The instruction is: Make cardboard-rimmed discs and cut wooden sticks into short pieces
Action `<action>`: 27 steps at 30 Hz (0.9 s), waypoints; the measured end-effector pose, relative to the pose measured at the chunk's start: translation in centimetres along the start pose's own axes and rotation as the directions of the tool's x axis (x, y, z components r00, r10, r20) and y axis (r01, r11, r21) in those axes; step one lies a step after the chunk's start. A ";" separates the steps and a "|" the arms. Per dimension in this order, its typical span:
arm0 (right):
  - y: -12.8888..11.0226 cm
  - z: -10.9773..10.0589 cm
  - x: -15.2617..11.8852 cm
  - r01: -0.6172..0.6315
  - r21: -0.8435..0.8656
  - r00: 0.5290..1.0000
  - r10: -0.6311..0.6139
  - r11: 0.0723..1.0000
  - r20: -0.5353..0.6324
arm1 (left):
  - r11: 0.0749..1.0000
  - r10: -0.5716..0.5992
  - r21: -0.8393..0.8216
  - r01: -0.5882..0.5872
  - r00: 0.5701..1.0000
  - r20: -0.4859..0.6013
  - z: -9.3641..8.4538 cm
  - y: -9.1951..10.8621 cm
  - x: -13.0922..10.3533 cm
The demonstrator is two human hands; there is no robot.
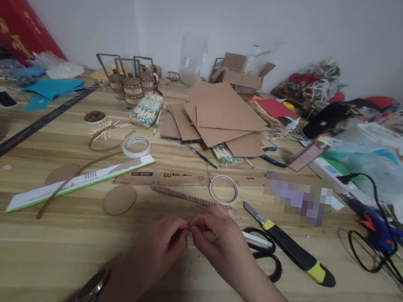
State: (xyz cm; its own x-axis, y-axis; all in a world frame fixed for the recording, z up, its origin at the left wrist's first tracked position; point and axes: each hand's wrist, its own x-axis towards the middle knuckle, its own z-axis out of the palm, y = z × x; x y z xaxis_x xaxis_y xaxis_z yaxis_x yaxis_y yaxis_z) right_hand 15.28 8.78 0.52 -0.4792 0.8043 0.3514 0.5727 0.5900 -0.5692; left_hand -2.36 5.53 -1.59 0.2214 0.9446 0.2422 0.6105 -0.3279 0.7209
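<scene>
Both hands meet at the middle of the table's near side, fingertips almost touching. My left hand (pixel 171 238) pinches thumb against forefinger; a watch (pixel 94 284) is on that wrist. My right hand (pixel 217 235) is curled in a pinch too, facing the left. Whatever sits between the fingertips is too small to make out. Beside the right hand lie black-handled scissors (pixel 271 264), partly covered by it, and a yellow-and-black utility knife (pixel 293 250) with its blade out. Just beyond the hands are a corrugated cardboard strip (pixel 182 196), a tape roll (pixel 223 190) and a cardboard disc (pixel 120 199).
Cardboard sheets (pixel 227 109) are stacked at the back centre, near small woven baskets (pixel 132 90). A white, green-edged strip (pixel 81 183) lies left, with another tape roll (pixel 137 147). On the right are a blue glue gun (pixel 383 231), its black cable, and a power strip (pixel 324 168).
</scene>
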 end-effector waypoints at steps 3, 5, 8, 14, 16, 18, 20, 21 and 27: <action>0.0 0.1 0.0 0.012 -0.016 1.000 -0.012 1.000 -0.006 | 1.000 0.006 0.014 -0.006 1.000 -0.003 0.1 -0.1 0.1; 0.0 0.1 -0.1 0.024 -0.032 1.000 -0.024 0.999 -0.009 | 0.999 0.025 0.033 -0.025 1.000 -0.011 0.1 -0.1 0.1; -0.1 0.1 0.0 0.049 -0.046 0.999 -0.049 0.998 -0.005 | 0.998 0.052 0.045 -0.051 0.999 -0.010 0.2 -0.1 0.1; 0.0 -0.1 0.2 0.046 -0.034 0.999 -0.045 0.998 0.026 | 0.997 0.069 0.036 -0.069 0.997 -0.019 0.0 0.0 0.2; 0.0 -0.1 0.2 0.041 -0.029 0.999 -0.040 0.999 0.026 | 0.997 0.070 0.034 -0.070 0.997 -0.016 0.1 0.0 0.2; 0.0 -0.1 0.2 0.047 -0.027 0.999 -0.046 0.999 0.023 | 0.997 0.072 0.025 -0.072 0.997 -0.016 0.1 -0.1 0.2; 0.0 -0.1 0.2 0.056 -0.028 0.998 -0.056 0.998 0.021 | 0.998 0.068 0.017 -0.067 0.998 -0.014 0.1 -0.1 0.2; 0.0 -0.1 0.2 0.061 -0.029 0.998 -0.060 0.998 0.020 | 0.998 0.060 0.012 -0.060 0.998 -0.012 0.2 -0.2 0.1; 0.0 0.2 0.1 0.023 -0.012 1.000 -0.022 1.000 0.011 | 0.999 -0.010 -0.036 0.010 1.000 -0.007 0.0 0.1 0.2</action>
State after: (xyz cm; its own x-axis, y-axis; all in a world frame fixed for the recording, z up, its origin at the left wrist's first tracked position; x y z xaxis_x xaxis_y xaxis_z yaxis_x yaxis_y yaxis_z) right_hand 15.08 8.85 0.39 -0.4993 0.7900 0.3557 0.5699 0.6087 -0.5520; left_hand -2.30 5.65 -1.46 0.2093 0.9481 0.2394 0.5848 -0.3176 0.7465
